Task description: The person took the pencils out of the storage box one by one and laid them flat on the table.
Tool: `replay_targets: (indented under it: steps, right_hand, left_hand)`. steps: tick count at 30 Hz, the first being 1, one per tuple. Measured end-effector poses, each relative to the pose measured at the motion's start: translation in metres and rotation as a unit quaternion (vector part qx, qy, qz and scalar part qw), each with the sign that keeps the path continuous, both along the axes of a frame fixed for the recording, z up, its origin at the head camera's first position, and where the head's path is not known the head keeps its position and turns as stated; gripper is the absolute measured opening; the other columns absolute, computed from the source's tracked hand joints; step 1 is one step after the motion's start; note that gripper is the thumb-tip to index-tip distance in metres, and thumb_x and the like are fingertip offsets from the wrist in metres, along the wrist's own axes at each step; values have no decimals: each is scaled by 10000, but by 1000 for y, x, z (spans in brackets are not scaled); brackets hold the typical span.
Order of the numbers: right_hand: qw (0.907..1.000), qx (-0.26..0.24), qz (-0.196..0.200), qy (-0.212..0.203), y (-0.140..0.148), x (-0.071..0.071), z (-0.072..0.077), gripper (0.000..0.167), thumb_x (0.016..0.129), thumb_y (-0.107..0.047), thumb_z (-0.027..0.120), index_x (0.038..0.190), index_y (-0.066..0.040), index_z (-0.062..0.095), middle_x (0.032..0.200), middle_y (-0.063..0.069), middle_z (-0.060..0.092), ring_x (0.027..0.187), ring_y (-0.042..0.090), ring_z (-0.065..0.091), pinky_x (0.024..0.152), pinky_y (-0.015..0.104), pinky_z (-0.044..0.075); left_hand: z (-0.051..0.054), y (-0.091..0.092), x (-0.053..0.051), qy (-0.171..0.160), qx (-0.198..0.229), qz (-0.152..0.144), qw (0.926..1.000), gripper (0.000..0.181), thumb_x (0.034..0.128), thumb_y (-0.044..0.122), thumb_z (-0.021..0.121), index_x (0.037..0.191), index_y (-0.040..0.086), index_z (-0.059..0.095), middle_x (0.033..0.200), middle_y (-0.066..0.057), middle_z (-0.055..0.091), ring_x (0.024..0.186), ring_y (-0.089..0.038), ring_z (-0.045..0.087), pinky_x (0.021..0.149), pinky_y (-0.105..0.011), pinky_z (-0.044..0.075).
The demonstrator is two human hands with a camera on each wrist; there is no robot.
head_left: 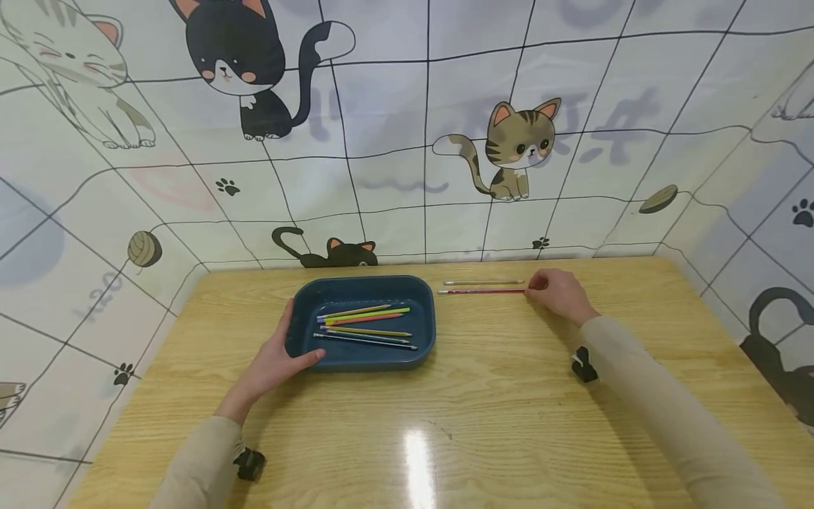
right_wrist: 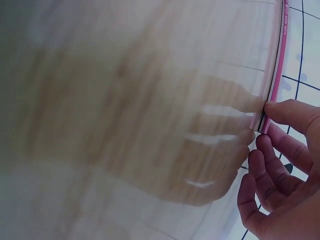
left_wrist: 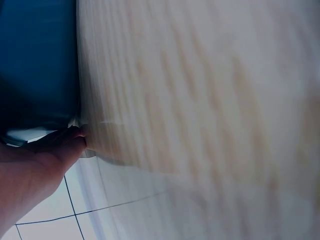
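Note:
A dark blue rectangular tray sits on the wooden table, with several pencils lying lengthwise inside. My left hand holds the tray by its left end, fingers along the outer wall and thumb over the front rim. In the left wrist view, that hand touches the tray's wall. Right of the tray, my right hand pinches the right end of a red pencil. The right wrist view shows this hand's thumb and index finger at the pencil's end. Just behind lies a tan pencil.
The glossy wooden table reaches back to a wall covering printed with cats and grid lines. Similar coverings stand at both sides. A small black device is on the right wrist, another on the left.

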State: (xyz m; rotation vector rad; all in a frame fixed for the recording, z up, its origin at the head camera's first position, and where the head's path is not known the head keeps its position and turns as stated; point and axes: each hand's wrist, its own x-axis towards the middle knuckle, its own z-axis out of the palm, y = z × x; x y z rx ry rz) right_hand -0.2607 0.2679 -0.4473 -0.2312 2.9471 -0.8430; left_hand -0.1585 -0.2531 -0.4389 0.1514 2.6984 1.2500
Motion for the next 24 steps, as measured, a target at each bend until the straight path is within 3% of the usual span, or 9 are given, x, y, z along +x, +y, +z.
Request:
replay_targets:
  steps: [6, 13, 18, 24]
  right_hand:
    - [9998, -198, 38, 63, 1, 0, -1, 223, 907, -178, 663, 989, 29, 654, 962, 164, 645, 879, 317, 574, 781, 469, 454]
    - [9971, -669, -92, 338, -6, 12, 7, 213, 910, -150, 670, 998, 44, 661, 927, 155, 652, 844, 295, 587, 682, 357, 464]
    - [9931, -1010, 99, 581, -31, 23, 20, 165, 899, -113, 681, 983, 29, 669, 924, 150, 655, 823, 275, 579, 662, 351, 449]
    - [9846, -1337, 602, 949, -74, 29, 38, 135, 872, -69, 693, 979, 12, 686, 960, 137, 674, 850, 273, 590, 732, 398, 483]
  left_hand:
    - [1, -1, 1, 30, -25, 2, 10000, 1121, 835, 404, 746, 1551, 244, -102, 1586, -217, 35, 1401, -478, 129, 1075, -628, 181]
    - [0, -3, 1, 27, -24, 13, 10000, 1118, 835, 414, 743, 1553, 236, -95, 1586, -219, 43, 1402, -476, 132, 1073, -631, 181]
    - [-2, -2, 2, 35, 15, 16, 10000, 1119, 834, 404, 746, 1554, 222, -90, 1585, -221, 42, 1402, -476, 128, 1074, -630, 180]
    - [-2, -1, 0, 54, -16, 37, 10000, 1123, 831, 416, 747, 1555, 220, -89, 1582, -229, 51, 1398, -479, 141, 1076, -623, 185]
